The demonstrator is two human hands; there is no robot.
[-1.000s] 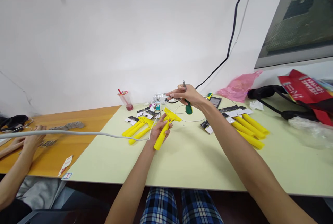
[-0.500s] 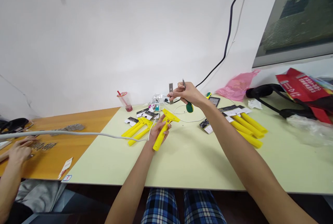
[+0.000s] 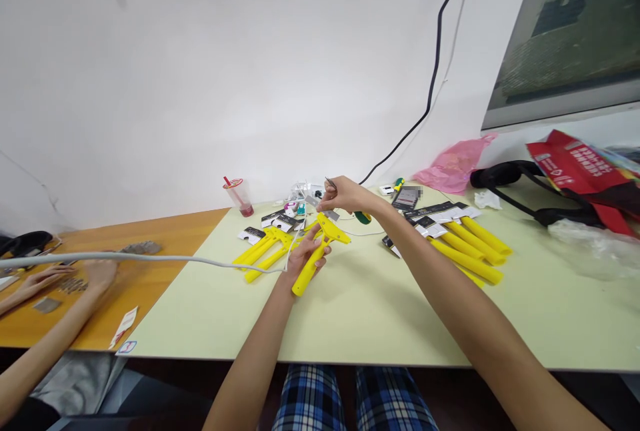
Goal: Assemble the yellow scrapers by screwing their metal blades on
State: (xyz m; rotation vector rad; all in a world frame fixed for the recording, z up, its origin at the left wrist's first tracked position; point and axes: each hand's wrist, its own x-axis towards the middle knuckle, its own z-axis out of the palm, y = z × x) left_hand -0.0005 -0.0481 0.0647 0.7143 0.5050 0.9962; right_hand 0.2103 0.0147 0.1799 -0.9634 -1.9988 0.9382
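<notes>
My left hand (image 3: 306,252) is wrapped round the handle of a yellow scraper (image 3: 311,269), whose wide head tilts up and away from me. Just above that head, my right hand (image 3: 344,195) pinches a flat grey metal blade (image 3: 330,215) in its fingertips. The same hand also keeps a screwdriver (image 3: 363,217) tucked in the palm; its green handle shows below the hand and its metal shaft above. Whether the blade touches the scraper head, I cannot tell.
Yellow scrapers (image 3: 270,244) with black-and-white cards lie left, more yellow handles (image 3: 475,251) right. A drink cup (image 3: 241,197), a phone (image 3: 407,197), a second screwdriver (image 3: 399,184) and a pink bag (image 3: 455,164) stand behind. A white cable (image 3: 200,258) crosses leftward. A co-worker's hands (image 3: 100,274) work on the orange table.
My right hand has come down and slightly left with the blade, which has tilted from upright to slanting near the scraper head. The scraper has turned slightly. The co-worker's hands have moved.
</notes>
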